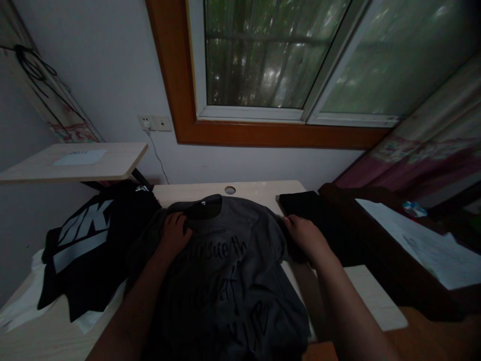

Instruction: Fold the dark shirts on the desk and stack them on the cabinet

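Note:
A dark grey T-shirt (pixel 240 225) with black lettering lies front up on the table, its collar toward the window. My left hand (pixel 176 233) rests on the shoulder left of the collar, thumb apart from the fingers. On the other side, my right hand (pixel 305 234) is closed on the right sleeve; its fingertips are partly hidden. The lower end of the shirt runs out of view between my forearms.
Left of the shirt are a black garment (pixel 124 225) with white print and white cloth (pixel 35 271) under it, below a raised shelf (pixel 124 163). Folded black cloth (pixel 334 225) lies at the right, near a dark surface with paper sheets (pixel 421 240). The table (pixel 263 188) ends at the wall under the window.

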Available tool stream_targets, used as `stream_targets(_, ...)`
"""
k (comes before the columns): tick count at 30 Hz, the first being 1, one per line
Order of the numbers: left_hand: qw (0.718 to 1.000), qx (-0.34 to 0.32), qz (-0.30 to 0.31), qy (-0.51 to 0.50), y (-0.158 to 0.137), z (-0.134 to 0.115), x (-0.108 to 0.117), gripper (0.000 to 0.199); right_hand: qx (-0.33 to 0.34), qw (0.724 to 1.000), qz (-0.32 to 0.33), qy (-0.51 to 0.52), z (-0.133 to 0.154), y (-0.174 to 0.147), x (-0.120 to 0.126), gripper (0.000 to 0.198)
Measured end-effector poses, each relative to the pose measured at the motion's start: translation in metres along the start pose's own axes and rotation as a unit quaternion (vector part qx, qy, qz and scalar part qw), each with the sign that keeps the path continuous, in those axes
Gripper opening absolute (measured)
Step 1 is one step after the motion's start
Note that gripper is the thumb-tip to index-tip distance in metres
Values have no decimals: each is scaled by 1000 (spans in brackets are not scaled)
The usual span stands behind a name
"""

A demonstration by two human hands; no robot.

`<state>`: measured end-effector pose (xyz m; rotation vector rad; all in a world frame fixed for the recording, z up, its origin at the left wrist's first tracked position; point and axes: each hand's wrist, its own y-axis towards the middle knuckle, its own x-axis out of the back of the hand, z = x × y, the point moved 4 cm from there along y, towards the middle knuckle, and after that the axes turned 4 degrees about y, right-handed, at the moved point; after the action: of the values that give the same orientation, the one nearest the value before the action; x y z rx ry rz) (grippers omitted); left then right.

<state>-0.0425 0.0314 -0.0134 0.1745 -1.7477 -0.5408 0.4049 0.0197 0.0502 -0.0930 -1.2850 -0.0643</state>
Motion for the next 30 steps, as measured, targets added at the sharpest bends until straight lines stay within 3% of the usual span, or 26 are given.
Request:
stream_targets(2, 1000, 7, -2, -1, 1, 1, 1, 20, -2, 997, 76, 15, -8, 0, -2, 38)
stream_targets(5, 1000, 13, -6, -2, 1, 1, 1, 17, 44, 985, 159, 54, -10, -2, 0, 19)
stream_targets(8, 1000, 12, -12, -1, 1, 1, 2, 17, 48, 982, 165, 78, -13, -1, 10, 11)
stream_targets(14, 999, -20, -26, -36, 0, -4, 8, 31, -26, 998, -11, 61, -40, 25, 62, 27)
stream_targets(19, 997, -42, -31, -51, 1, -10, 17, 31, -73, 983, -159, 60, -56, 45, 97, 36)
stream_targets(22, 997, -52, -22, -44, 1, -13, 19, 30, -93, 971, -213, 51, -53, 49, 101, 42)
stream_targets(26, 998, -57, -3, -37, -1, -13, 14, 30, -72, 948, -302, 66, -37, 48, 99, 45)
stream_targets(30, 999, -40, 6, -28, 0, -9, 8, 34, -33, 940, -318, 120, -26, 46, 94, 46)
